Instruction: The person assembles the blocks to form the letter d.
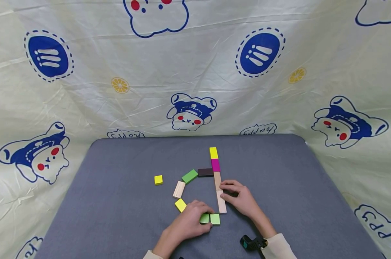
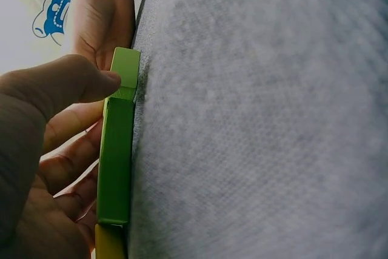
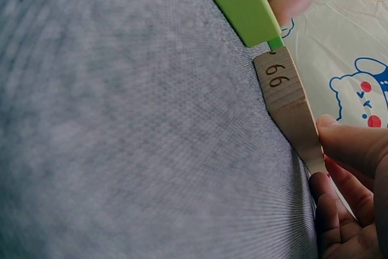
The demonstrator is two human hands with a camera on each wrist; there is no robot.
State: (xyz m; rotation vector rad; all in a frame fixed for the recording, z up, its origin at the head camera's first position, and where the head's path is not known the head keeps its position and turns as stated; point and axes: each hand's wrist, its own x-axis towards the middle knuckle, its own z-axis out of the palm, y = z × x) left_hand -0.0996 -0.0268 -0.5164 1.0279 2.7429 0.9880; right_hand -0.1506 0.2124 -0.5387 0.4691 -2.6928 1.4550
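Observation:
My left hand [image 1: 190,220] pinches a light green block [image 1: 204,218] at the near end of a block outline, thumb on the near side and fingers on the far side. A second light green block [image 1: 215,219] sits just right of it. In the left wrist view, the thumb presses near the joint with a longer green block [image 2: 115,162]. My right hand [image 1: 242,199] touches the right side of a straight column with its thumb and index fingertips, where two pale wooden blocks [image 1: 221,203] meet. The right wrist view shows the thumb against a numbered wooden block [image 3: 288,98].
Above the wooden blocks, the column continues with a magenta block [image 1: 216,165] and a yellow block [image 1: 213,153]. A dark block [image 1: 205,172], green block [image 1: 189,176], wooden block [image 1: 179,189] and yellow block [image 1: 180,205] curve leftward. A yellow cube [image 1: 158,180] lies apart on the grey table [image 1: 117,208].

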